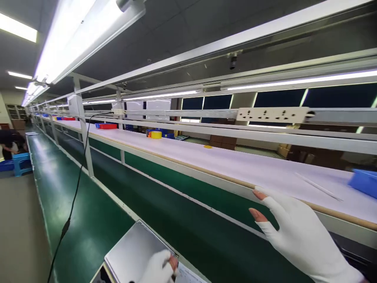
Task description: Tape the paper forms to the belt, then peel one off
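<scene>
My right hand [297, 232], in a white glove with bare fingertips, hovers above the green conveyor belt [141, 196] with its fingers stretched out and nothing in it. Its fingertips point toward the edge of the white shelf [224, 161]. My left hand [160, 269], also gloved, sits at the bottom edge with its fingers pinched on the corner of a flat silver panel [132, 251] that lies on the near side of the belt.
A black cable [77, 184] hangs from the upper rail across the belt. The shelf carries a yellow tape roll [156, 134], red and blue bins [107, 126], and a blue bin [364, 181] at right. A power strip [272, 114] is on the rail. A person [10, 143] sits far left.
</scene>
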The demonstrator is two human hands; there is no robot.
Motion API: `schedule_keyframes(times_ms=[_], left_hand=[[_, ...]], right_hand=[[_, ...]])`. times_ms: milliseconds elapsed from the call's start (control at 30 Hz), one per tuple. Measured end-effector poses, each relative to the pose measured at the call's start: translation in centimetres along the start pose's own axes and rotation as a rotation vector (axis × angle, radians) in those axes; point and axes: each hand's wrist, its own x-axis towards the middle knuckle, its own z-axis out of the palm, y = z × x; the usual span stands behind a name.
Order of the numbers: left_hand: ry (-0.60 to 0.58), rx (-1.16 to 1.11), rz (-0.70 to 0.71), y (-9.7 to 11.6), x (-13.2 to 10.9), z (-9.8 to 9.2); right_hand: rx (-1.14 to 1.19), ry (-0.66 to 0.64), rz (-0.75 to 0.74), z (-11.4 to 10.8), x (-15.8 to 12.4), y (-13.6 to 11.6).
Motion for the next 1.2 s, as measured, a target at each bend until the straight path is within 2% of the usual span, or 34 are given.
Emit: schedule_keyframes(times_ms=[133,233,300,367,467,567,700,800,933,967,1033,1133,1200], left_hand=[[0.437,0.272,0.416,5.9,2.7,-9.3],[0.773,0.536,0.698,11.0,6.6,-16.9],[0.925,0.745,0.871,14.5,9.9,-21.5],[1.037,0.898,1.006,17.6,13.3,-25.3],[1.052,1.001,1.136,20.7,17.5,-29.2],[0.942,0.948,1.233,21.7,20.1,-31.1],[0.908,0.757,1.379,21.3,21.7,-31.6],[0.940,0.638,1.470,21.0,22.8,-31.3],[0.995,0.534,1.556,21.0,24.3,-30.9],[0.999,0.517,1.564,21.1,24.6,-30.8],[0.991,0.489,1.572,21.1,24.9,-30.7],[0.974,0.446,1.568,21.1,25.0,-30.6],[0.966,0.441,1.563,21.2,24.8,-30.7]], right_hand=[[0.114,-0.026,-0.005,3.9,6.2,-3.0],[0.214,-0.121,0.040,8.6,12.3,-5.0],[0.242,-0.343,0.130,12.7,17.0,-6.1],[0.218,-0.605,0.260,17.6,22.0,-6.9],[0.144,-0.836,0.402,25.2,29.2,-7.7],[0.104,-0.955,0.429,32.0,35.3,-8.6],[0.113,-1.029,0.409,39.4,41.0,-10.1],[0.062,-1.058,0.380,44.5,43.2,-10.6],[0.019,-1.118,0.330,50.0,43.4,-9.6],[0.020,-1.119,0.317,50.7,43.3,-9.3],[0.035,-1.093,0.299,50.6,42.9,-8.9],[0.123,-1.056,0.298,47.9,43.0,-9.5],[0.208,-1.041,0.375,45.8,43.4,-10.3]])
